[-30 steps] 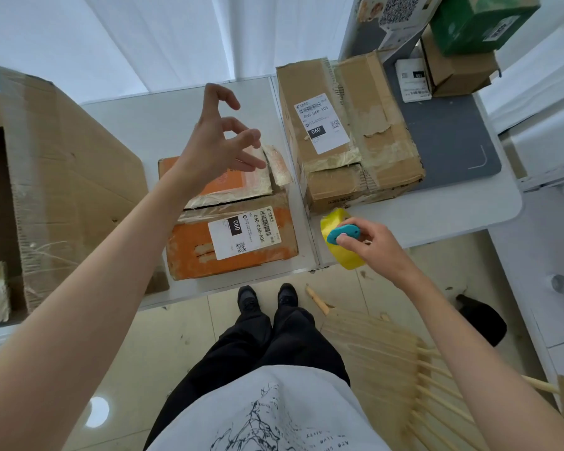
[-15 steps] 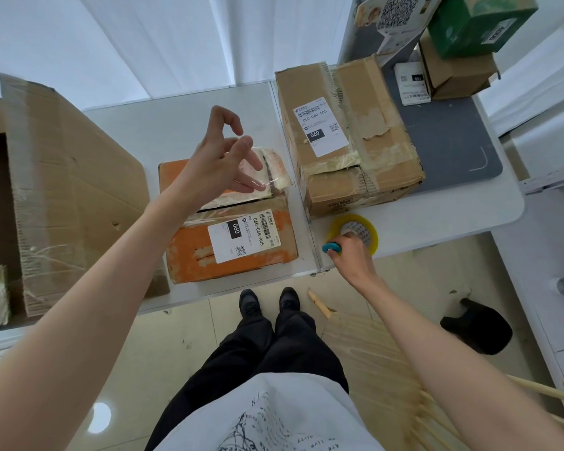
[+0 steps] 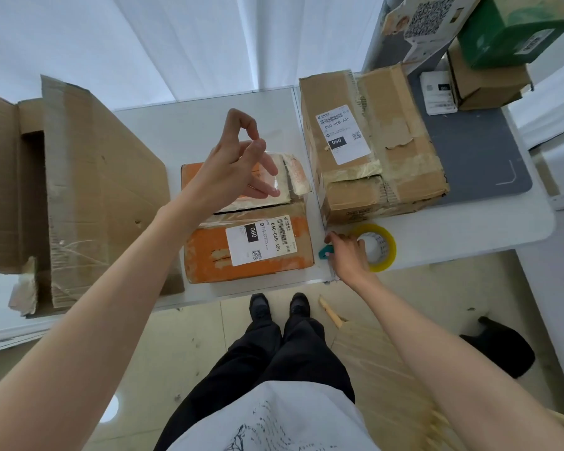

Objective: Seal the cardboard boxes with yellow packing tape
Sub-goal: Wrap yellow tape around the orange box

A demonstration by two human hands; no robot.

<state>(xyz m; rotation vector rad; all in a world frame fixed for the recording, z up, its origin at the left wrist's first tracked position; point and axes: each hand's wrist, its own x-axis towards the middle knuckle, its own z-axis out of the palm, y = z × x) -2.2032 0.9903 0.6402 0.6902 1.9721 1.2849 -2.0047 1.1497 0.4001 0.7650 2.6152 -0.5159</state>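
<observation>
While the yellow tape roll lies flat near the table edge in front of the brown box, R hand rests on it w/ teal cutter beside, grip unclear, L hand raised over orange box, fingers loosely curled, holding nothing.

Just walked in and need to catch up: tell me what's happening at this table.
A person is taping up cardboard boxes. Their right hand rests on the yellow tape roll lying flat on the white table, beside a small teal cutter. Their left hand hovers, fingers loosely curled, above the orange box, whose top flaps are not yet sealed.
</observation>
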